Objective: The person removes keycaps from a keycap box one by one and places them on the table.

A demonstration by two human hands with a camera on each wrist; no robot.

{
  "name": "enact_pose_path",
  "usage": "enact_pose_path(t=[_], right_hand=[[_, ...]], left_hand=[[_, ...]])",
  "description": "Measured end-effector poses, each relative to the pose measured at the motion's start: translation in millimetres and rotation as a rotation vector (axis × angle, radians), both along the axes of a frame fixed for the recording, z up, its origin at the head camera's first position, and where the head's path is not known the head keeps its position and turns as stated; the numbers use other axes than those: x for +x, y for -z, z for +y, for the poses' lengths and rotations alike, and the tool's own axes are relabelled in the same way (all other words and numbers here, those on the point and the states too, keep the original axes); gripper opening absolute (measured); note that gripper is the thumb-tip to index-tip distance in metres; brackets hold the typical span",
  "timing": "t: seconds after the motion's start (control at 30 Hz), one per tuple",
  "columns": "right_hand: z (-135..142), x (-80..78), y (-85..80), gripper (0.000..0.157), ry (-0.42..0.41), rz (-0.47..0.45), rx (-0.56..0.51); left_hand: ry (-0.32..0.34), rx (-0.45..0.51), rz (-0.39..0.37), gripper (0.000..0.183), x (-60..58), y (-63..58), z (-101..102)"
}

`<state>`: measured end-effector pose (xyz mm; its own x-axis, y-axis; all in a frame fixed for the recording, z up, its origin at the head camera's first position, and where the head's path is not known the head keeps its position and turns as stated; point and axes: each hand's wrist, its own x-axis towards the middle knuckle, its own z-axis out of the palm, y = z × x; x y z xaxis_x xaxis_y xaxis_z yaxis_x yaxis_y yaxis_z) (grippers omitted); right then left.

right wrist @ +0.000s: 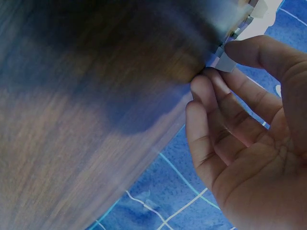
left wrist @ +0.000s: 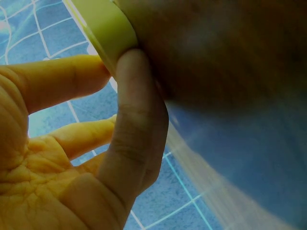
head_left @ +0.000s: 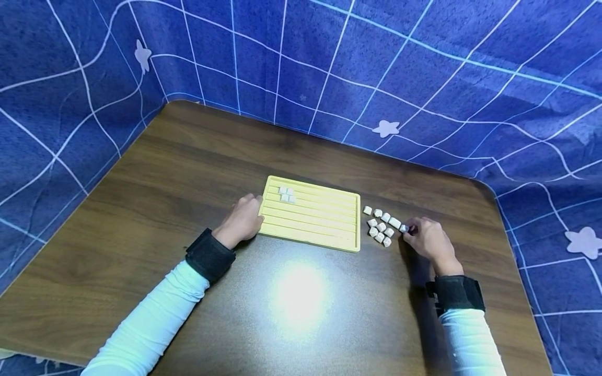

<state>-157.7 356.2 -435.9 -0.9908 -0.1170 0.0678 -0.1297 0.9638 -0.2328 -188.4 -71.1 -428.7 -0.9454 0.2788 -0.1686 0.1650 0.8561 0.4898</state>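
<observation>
A yellow ridged tray [head_left: 320,220] lies on the table, with several small white keycaps [head_left: 284,198] grouped at its upper left. My left hand [head_left: 242,220] holds the tray's left edge; in the left wrist view, thumb and finger meet the yellow rim [left wrist: 108,31]. To the right of the tray, my right hand [head_left: 431,241] pinches a keycap [right wrist: 225,63] between thumb and fingers, low at the table surface. That keycap is at the right end of a slanting row, which includes one wider keycap [head_left: 394,223].
Below the row, several loose keycaps [head_left: 379,237] lie in a cluster beside the tray's right edge. The brown wooden table [head_left: 211,151] is bordered at the back and sides by a blue curtain [head_left: 320,68] with white lines and stars.
</observation>
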Motion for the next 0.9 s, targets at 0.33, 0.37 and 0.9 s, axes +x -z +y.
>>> enact_pose_path(t=[0.33,0.37,0.9], right_hand=[[-0.7,1.8,-4.8,0.025,0.018,-0.007,0.007],[-1.9,1.5,-6.0,0.024,0.023,0.007,0.004],[-52.1,-23.1,-22.9,0.026,-0.083,0.157,-0.050]], left_hand=[[0.001,0.003,0.035,0.044,0.2,2.3,0.1],[0.002,0.005,0.036,0.044,0.3,2.0,-0.1],[0.005,0.008,0.042,0.041,0.3,2.6,-1.0]])
